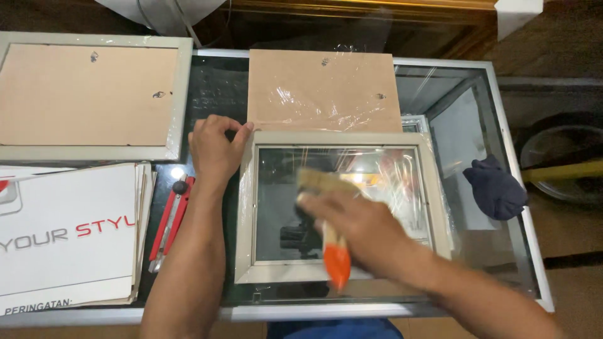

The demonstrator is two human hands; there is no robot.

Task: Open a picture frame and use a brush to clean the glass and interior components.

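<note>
On the glass-topped bench (496,113), your pale picture frame (342,207) lies face-down at center, its glass pane exposed. A brown backing board (323,91) waits at twelve o'clock; a second frame (94,94) sits at ten; printed cards (66,232) at eight. Your left hand (213,150) pins the frame's upper-left corner, fingers curled over it. Your right hand (358,229) has its grip closed on an orange-handled brush (330,232), blurred over the pane: dusting appears underway. Fitting the board likely calls for a clean pane first. A red cutter (171,220) lies at nine.
</note>
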